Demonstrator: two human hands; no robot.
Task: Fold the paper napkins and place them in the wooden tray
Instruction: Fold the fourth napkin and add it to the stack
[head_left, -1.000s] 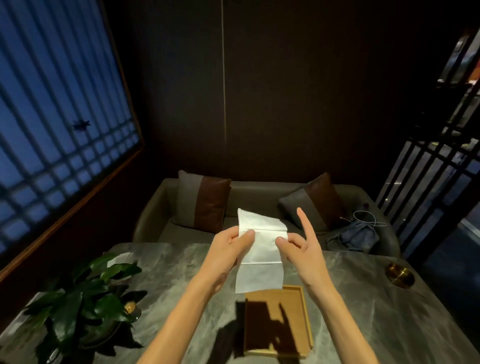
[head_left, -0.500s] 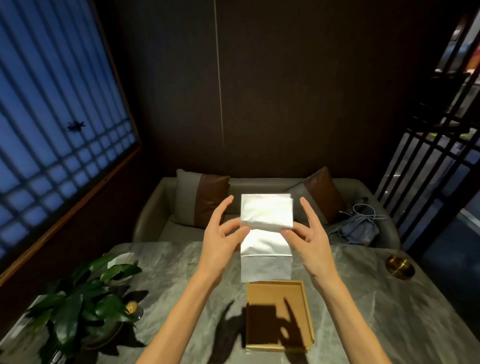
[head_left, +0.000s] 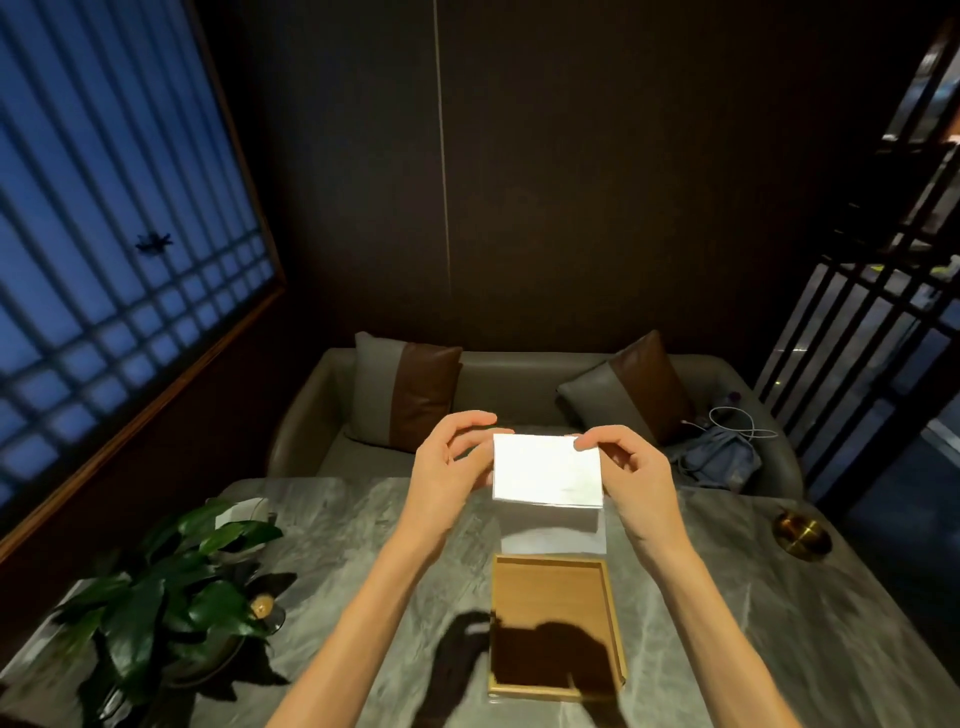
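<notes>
The folded napkin (head_left: 548, 470) hangs mid-frame above the desk (head_left: 337, 540) — my left hand (head_left: 447, 467) pinches its left edge, my right hand (head_left: 631, 475) its right. Below it lies the wooden tray (head_left: 613, 608), nothing inside; a potted plant (head_left: 166, 597) sits lower left.

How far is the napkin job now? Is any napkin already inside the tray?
Done: the napkin looks folded into a small rectangle. In hand: the left hand and the right hand pinch its sides and hold it in the air beyond the wooden tray. Left: the tray holds only shadow, no napkin, so this one has to go in.
</notes>
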